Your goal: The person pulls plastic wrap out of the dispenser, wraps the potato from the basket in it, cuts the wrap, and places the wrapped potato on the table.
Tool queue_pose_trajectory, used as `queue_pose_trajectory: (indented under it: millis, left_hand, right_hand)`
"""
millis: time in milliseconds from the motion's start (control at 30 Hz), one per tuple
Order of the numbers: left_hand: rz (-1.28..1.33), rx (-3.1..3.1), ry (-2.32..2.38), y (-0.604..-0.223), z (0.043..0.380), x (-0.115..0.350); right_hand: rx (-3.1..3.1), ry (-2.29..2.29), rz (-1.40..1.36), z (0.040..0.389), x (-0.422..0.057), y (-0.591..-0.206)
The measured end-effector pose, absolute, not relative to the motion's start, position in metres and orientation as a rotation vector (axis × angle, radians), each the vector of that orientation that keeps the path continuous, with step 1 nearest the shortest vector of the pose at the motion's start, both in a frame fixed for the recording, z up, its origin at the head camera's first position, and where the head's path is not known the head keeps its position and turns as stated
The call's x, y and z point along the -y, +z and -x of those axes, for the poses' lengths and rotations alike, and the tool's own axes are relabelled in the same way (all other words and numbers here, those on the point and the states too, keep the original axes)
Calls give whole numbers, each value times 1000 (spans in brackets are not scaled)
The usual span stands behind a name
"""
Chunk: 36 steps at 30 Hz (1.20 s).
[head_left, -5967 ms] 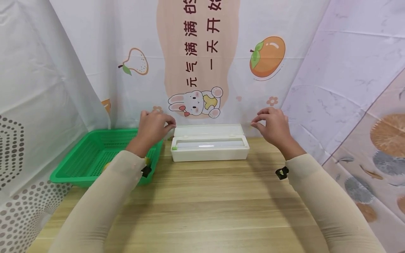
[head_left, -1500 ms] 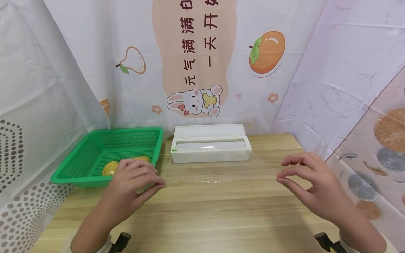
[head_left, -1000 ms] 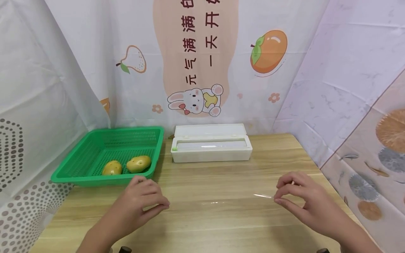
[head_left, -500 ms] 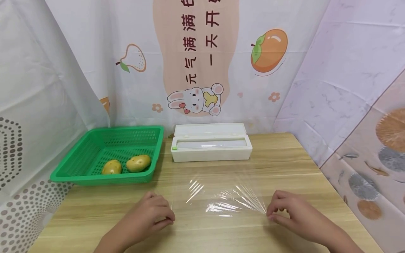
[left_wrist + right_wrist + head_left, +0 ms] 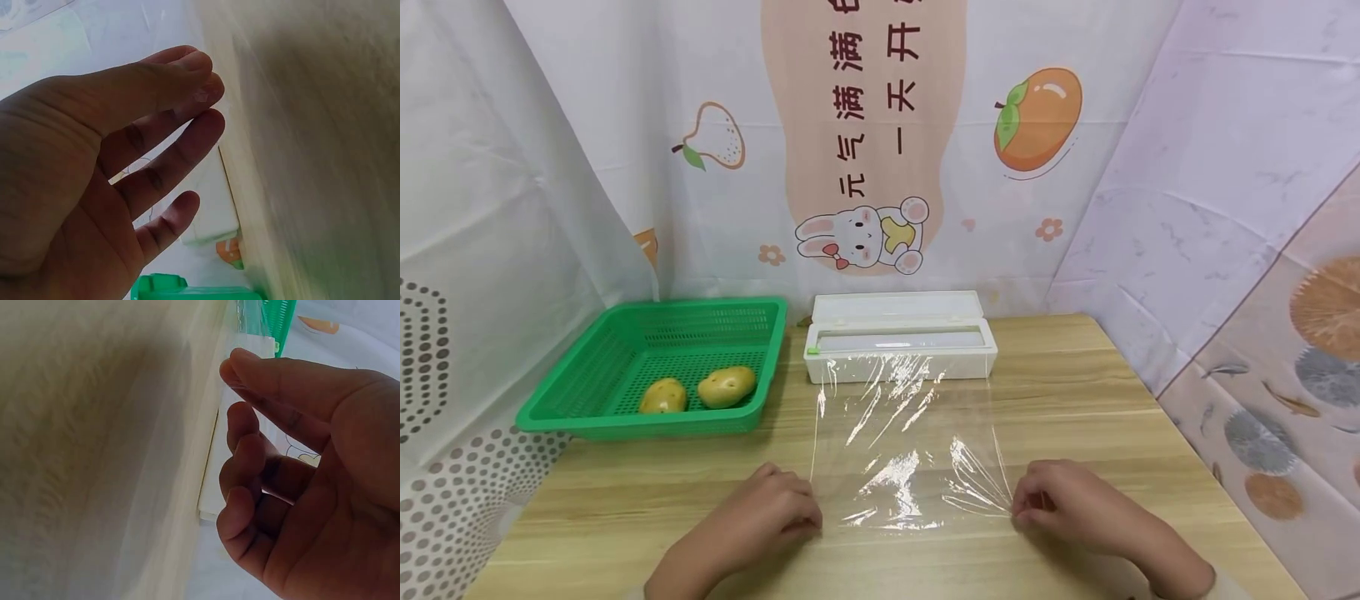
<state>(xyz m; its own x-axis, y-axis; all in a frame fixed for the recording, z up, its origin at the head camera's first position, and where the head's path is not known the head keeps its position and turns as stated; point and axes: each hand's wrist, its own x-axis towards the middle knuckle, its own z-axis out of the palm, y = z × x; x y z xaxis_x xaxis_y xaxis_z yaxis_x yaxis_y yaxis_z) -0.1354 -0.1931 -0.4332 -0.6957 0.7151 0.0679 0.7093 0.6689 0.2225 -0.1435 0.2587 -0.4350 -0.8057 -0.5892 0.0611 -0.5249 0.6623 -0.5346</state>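
A sheet of clear plastic wrap stretches from a white dispenser box toward the front of the table, glinting and creased. Its near left corner is pinched between thumb and fingers of my left hand; in the left wrist view a bit of film shows at the fingertips. My right hand pinches the near right corner, where creases fan out from the fingertips. In the right wrist view thumb and index finger meet, the other fingers curled. The box lid stands up, with the roll visible inside.
A green plastic basket stands at the left with two potatoes, one potato beside the other potato. The wooden table ends at a printed curtain behind the box. A small green slider sits at the box's left end.
Both hands have come down from beside the box toward the table's front, pulling the plastic wrap out of the box. Over the last half second they lower slightly and draw a little closer together.
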Motion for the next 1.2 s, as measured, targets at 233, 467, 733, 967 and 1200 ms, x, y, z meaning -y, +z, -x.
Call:
queue_pose_trajectory:
  millis: [233, 467, 733, 967, 1200]
  left_hand:
    - [-1184, -2844, 346, -434, 136, 190]
    - [-1132, -2856, 408, -434, 135, 188]
    - [-1045, -2786, 485, -435, 136, 187]
    - [-1026, -2742, 527, -435, 141, 188]
    - [-1039, -2761, 622, -429, 148, 191]
  right_hand:
    - [-2749, -815, 889, 150, -257, -439]
    - [-2759, -832, 813, 156, -252, -442]
    - [-2680, -931, 713, 163, -249, -448]
    - [-2585, -995, 692, 177, -252, -443]
    - [-2626, -1048, 669, 220, -249, -439]
